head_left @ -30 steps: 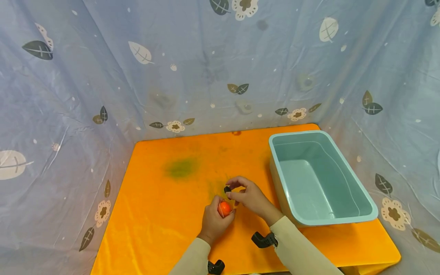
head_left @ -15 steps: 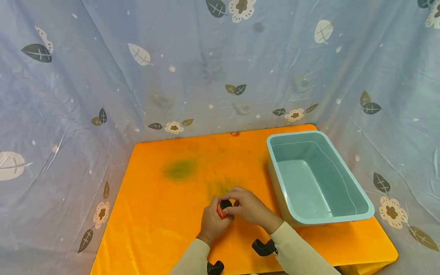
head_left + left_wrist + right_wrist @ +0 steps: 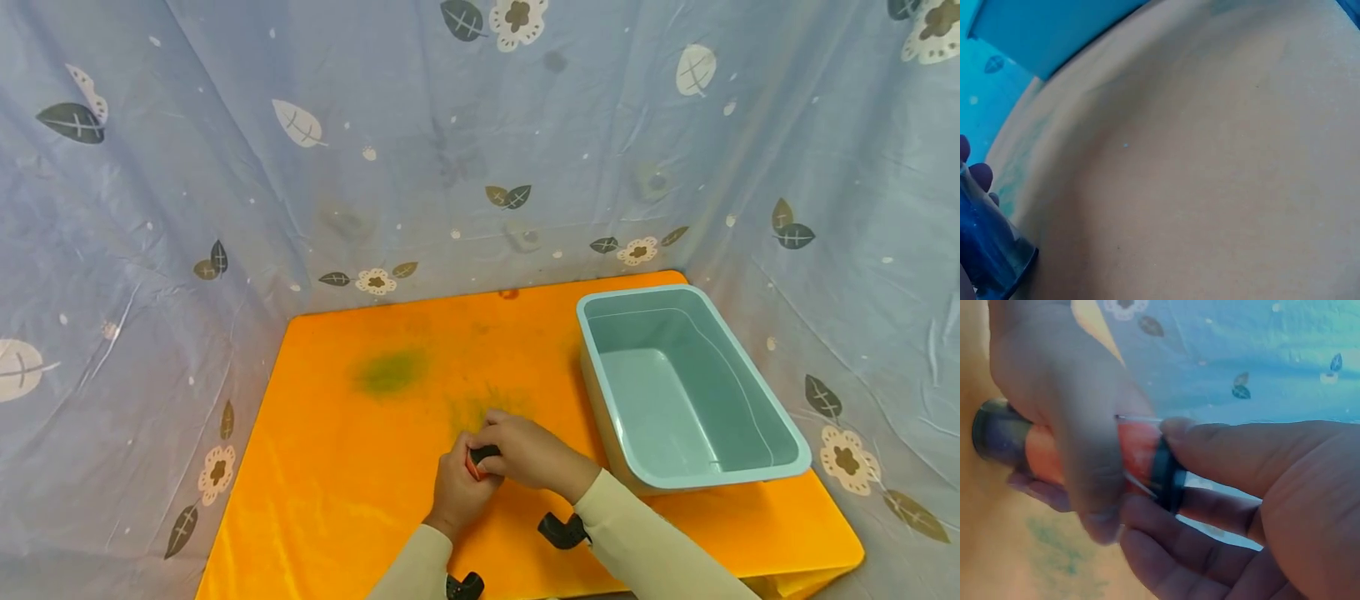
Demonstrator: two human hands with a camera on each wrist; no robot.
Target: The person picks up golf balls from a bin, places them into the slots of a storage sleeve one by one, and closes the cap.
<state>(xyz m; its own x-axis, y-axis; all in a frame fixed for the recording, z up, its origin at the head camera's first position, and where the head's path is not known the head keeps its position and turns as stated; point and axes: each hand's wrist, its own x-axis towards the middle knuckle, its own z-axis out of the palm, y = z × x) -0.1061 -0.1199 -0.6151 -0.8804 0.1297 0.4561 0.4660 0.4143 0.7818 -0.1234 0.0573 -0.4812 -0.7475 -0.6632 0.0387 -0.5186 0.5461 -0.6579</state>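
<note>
A small cylindrical container, orange in the middle and dark at its far end, is gripped by my left hand, whose fingers wrap round its body. At its upper end sits a black cap. My right hand pinches this cap between thumb and fingers, right against the left hand. Only slivers of the orange body and the cap show between the hands in the head view. In the left wrist view, the container's see-through side shows at the lower left edge, tinted blue.
A light blue-green plastic tub stands on the right of the orange-covered table, with nothing inside it. Patterned blue curtains enclose the back and both sides. Green stains mark the cloth.
My right hand has brought the black cap from beside the container onto its open orange end. The cap now covers that end, and my right hand has turned slightly further over it.
</note>
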